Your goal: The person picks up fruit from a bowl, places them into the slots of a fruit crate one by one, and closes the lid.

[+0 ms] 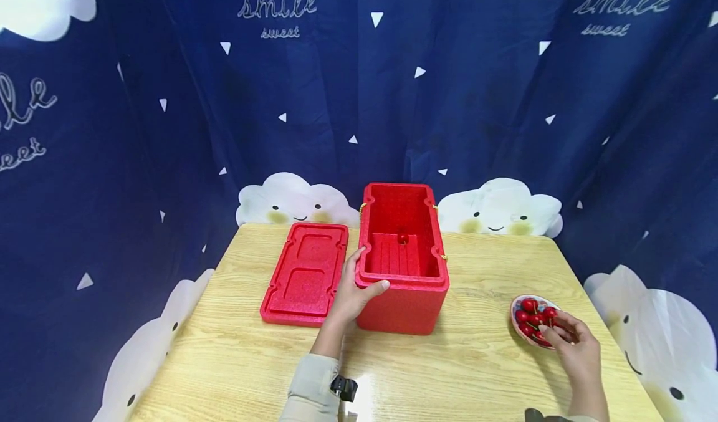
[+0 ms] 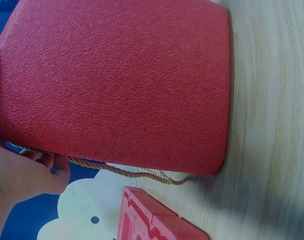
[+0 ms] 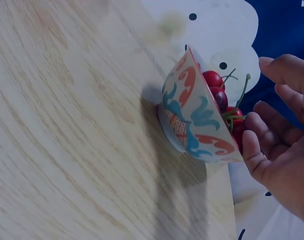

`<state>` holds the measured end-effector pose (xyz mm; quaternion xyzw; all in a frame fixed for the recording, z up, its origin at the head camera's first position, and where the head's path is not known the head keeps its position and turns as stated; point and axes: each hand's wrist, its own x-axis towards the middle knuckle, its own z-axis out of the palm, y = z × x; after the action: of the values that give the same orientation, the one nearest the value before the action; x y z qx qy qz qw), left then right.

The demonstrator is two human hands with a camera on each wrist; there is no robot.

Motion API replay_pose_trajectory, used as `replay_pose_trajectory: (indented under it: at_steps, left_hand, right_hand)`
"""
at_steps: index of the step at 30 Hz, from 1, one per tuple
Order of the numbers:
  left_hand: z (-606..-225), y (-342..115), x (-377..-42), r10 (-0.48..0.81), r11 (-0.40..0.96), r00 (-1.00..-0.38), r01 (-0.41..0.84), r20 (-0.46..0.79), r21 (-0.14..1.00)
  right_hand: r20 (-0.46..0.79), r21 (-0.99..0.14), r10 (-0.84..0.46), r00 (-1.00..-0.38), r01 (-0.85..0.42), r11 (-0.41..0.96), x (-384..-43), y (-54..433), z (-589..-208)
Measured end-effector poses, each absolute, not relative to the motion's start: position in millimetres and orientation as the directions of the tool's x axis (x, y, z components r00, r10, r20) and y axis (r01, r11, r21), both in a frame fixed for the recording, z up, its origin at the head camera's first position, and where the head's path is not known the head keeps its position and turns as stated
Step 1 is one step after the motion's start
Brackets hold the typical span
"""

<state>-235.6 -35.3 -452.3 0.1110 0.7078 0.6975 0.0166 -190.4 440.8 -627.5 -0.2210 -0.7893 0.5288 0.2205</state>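
A deep red box [image 1: 401, 306] stands upright on the table, with one cherry [image 1: 402, 239] on its grooved floor. My left hand [image 1: 351, 294] grips the box's near left corner, thumb over the front rim and fingers along the side. In the left wrist view those fingers are beside a yellow rope [image 2: 116, 170] on the box. At the right, my right hand [image 1: 580, 347] is over a patterned bowl [image 3: 192, 112] of red cherries [image 1: 527, 305] with green stems. Its fingers are loosely bent, the fingertips [image 3: 253, 142] at the rim by the cherries; no cherry is seen lifted.
A red lid [image 1: 305, 272] with two recessed panels lies flat on the table, left of the box. The wooden table [image 1: 477, 372] ends at a dark blue curtain [image 1: 482, 110] with clouds, which hangs behind and along both sides.
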Motion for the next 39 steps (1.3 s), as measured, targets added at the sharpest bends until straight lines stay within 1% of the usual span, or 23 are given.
replay_pose_trajectory:
  at_steps: [3,7,8,11,14,15,18,23,27,32,34,39]
  left_hand:
    - [-452,-35,-235,0.178,-0.001,-0.974,0.143,0.14,0.99]
    - [-453,-35,-236,0.178,0.002,-0.972,0.154,0.151,0.988]
    - [-453,-35,-236,0.179,0.001,-0.972,0.155,0.153,0.988]
    - [-453,-35,-236,0.179,-0.004,-0.973,0.15,0.148,0.989]
    - [-453,-35,-236,0.175,-0.001,-0.974,0.147,0.145,0.989]
    - [-454,-35,-237,0.173,0.0,-0.974,0.146,0.144,0.989]
    - [-454,-34,-237,0.171,0.001,-0.975,0.145,0.143,0.989]
    - [-456,-35,-237,0.169,0.001,-0.976,0.141,0.138,0.99]
    - [-456,-35,-237,0.168,0.006,-0.976,0.142,0.139,0.99]
    - [-470,-33,-245,0.152,-0.012,-0.978,0.146,0.146,0.989]
    - [-471,-33,-246,0.153,-0.02,-0.977,0.147,0.148,0.989]
    - [-455,-35,-236,0.171,-0.007,-0.975,0.14,0.139,0.99]
  right_hand:
    - [0.112,-0.926,0.583,-0.805,0.128,0.355,-190,443,-619]
    - [0.105,-0.916,0.596,-0.796,0.156,0.369,-183,432,-589]
    - [0.094,-0.923,0.602,-0.793,0.157,0.351,-181,428,-581]
    - [0.049,-0.905,0.621,-0.782,0.229,0.36,-175,416,-558]
    - [-0.019,-0.9,0.618,-0.786,0.282,0.332,-173,412,-548]
    - [-0.035,-0.886,0.617,-0.786,0.31,0.345,-173,411,-547]
    - [-0.06,-0.878,0.608,-0.791,0.332,0.345,-175,414,-548]
    - [-0.05,-0.84,0.599,-0.799,0.358,0.407,-179,419,-556]
    - [-0.016,-0.794,0.581,-0.814,0.363,0.487,-183,424,-560]
    - [0.058,-0.699,0.531,-0.845,0.345,0.626,-188,428,-563]
    - [0.084,-0.681,0.522,-0.849,0.334,0.652,-189,428,-564]
    - [0.123,-0.675,0.529,-0.839,0.32,0.665,-190,426,-566]
